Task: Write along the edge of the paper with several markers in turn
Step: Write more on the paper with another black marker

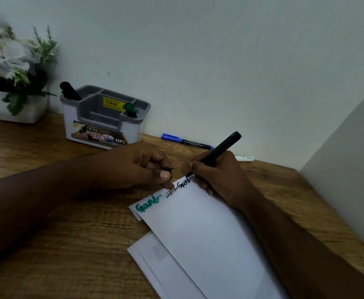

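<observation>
The right hand (pixel 217 175) pinches a black marker (pixel 216 153), tip down on the far edge of the white paper (pixel 200 229), barrel slanting up toward one o'clock. Its lower fingers are tucked under the palm and hard to make out. The left hand (pixel 137 167) has its fingers curled round a small dark object, probably the marker's cap (pixel 168 170), though most of it is hidden; one fingertip presses the paper's edge. Along that edge runs green writing (pixel 147 205), then a faint grey scrawl I cannot read, then black writing (pixel 184 184) at the tip. The paper lies on other sheets whose near end is cut off. At twelve o'clock on the wooden surface (pixel 47 223) lies a blue marker (pixel 186 141); a white marker (pixel 244 158) is half hidden behind the right hand. At eleven o'clock a grey organiser (pixel 103 117) holds a green marker (pixel 130 108) and a black marker. At ten o'clock stands a blurred plant (pixel 14 61).
</observation>
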The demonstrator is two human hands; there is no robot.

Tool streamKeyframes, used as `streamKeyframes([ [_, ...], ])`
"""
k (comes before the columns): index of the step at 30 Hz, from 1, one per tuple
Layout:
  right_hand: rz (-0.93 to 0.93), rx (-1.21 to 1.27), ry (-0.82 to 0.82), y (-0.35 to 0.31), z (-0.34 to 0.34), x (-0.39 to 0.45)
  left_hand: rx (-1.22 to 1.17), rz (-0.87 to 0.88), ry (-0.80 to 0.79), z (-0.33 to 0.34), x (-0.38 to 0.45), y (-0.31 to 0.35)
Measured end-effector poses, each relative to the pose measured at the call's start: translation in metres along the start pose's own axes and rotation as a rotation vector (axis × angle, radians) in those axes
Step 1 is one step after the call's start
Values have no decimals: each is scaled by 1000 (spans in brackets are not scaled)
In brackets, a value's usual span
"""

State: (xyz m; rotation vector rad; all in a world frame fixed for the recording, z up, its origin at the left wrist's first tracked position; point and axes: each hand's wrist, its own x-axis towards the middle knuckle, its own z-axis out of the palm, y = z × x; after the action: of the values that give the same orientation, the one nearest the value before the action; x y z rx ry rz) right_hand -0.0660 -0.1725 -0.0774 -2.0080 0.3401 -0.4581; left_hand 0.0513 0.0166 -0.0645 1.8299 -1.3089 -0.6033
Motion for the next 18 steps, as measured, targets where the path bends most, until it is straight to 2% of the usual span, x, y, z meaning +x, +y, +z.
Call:
streamKeyframes([
  [3, 4, -15, -9, 0, 0, 0, 4, -3, 4, 0, 0, 0],
  [6, 25, 44, 47, 1, 0, 3, 7, -5, 2, 0, -1, 0],
  [10, 34, 371, 138, 0, -5, 8, 9, -18, -2, 1, -2, 1],
  [13, -16, 556, 32, -6, -8, 7, -21, -28, -7, 3, -3, 2],
  [16, -76, 546, -92, -15, -3, 2, -14, -12, 3, 3, -3, 3],
  [18, -98, 524, -108, -17, 2, 0, 10, 5, 14, 4, -4, 3],
])
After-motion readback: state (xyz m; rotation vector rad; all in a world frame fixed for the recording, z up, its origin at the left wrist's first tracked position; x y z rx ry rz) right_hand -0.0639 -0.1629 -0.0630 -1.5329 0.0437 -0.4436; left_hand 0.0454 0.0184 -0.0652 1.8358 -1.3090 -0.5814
